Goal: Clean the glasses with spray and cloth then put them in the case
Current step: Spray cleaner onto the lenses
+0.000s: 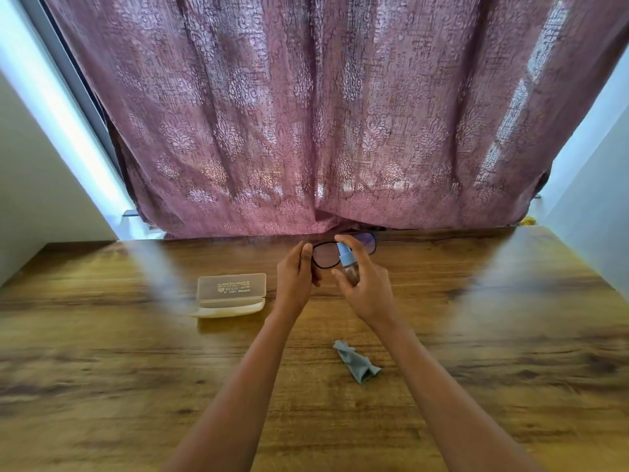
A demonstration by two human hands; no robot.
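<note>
Black-framed glasses are held up above the far part of the wooden table. My left hand grips them at their left end. My right hand is curled round a small spray bottle with a light blue nozzle, index finger on top, right in front of the lenses. A translucent glasses case lies open on the table to the left of my hands. A crumpled grey-blue cloth lies on the table nearer to me, below my right wrist.
A pink patterned curtain hangs behind the table's far edge. White walls close in on both sides.
</note>
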